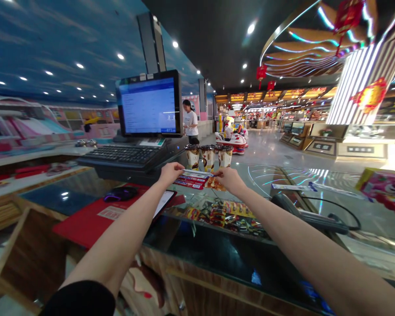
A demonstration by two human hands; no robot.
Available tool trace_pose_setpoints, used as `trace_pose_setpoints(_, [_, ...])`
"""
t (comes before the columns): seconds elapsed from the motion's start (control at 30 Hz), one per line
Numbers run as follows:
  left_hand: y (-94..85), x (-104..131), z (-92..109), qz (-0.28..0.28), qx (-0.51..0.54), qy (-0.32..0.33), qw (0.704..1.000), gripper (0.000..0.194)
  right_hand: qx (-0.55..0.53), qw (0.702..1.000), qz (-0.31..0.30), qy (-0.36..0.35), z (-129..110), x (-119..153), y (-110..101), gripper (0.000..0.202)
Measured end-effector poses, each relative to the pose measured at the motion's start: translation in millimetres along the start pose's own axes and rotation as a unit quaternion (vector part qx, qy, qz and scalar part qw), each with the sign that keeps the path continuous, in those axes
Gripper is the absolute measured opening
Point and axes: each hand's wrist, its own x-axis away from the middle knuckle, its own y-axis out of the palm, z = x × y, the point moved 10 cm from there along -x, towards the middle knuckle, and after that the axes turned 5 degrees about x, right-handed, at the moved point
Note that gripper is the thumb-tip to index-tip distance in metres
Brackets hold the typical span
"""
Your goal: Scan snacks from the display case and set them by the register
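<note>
Both hands reach forward over the glass counter. Between them lies a thin white-and-blue packet (197, 174), its two ends pinched by my left hand (171, 172) and my right hand (229, 179). Just under it are red packets (191, 181) with white lettering, and an orange-brown packet (215, 184) lies to their right. Three lidded cups stand in a row behind: a left cup (192, 159), a middle cup (208, 159) and a right cup (225, 157). Small wrapped sweets (222, 214) show through the glass below.
A monitor (149, 105) and keyboard (121, 154) stand at left, near a mouse (120, 194) on a red mat (85, 219) and a phone (163, 202). At right are a black scanner (309, 215), flat packets (292, 187) and a pink package (386, 188). A person (191, 120) stands beyond.
</note>
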Motion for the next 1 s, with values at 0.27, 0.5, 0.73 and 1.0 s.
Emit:
trace_pose_setpoints(0.27, [-7.6, -10, -38, -0.008, 0.044, -0.038, 0.998, 0.026, 0.084, 0.992, -0.056, -0.07, -34, -4, 32, 0.032])
trace_pose_setpoints(0.5, [4.6, -13, -52, -0.037, 0.066, -0.056, 0.996, 0.029, 0.161, 0.979, -0.067, -0.11, -44, -8, 51, 0.035])
trace_pose_setpoints(0.73, [14.2, -9, -40, -0.089, -0.077, -0.027, 0.993, 0.036, 0.207, 0.967, -0.068, -0.133, -43, -9, 65, 0.032])
trace_pose_setpoints(1.0, [24.7, -6, -40, -0.117, -0.133, -0.024, 0.984, 0.04, 0.213, 0.961, -0.089, -0.151, -42, -8, 78, 0.037])
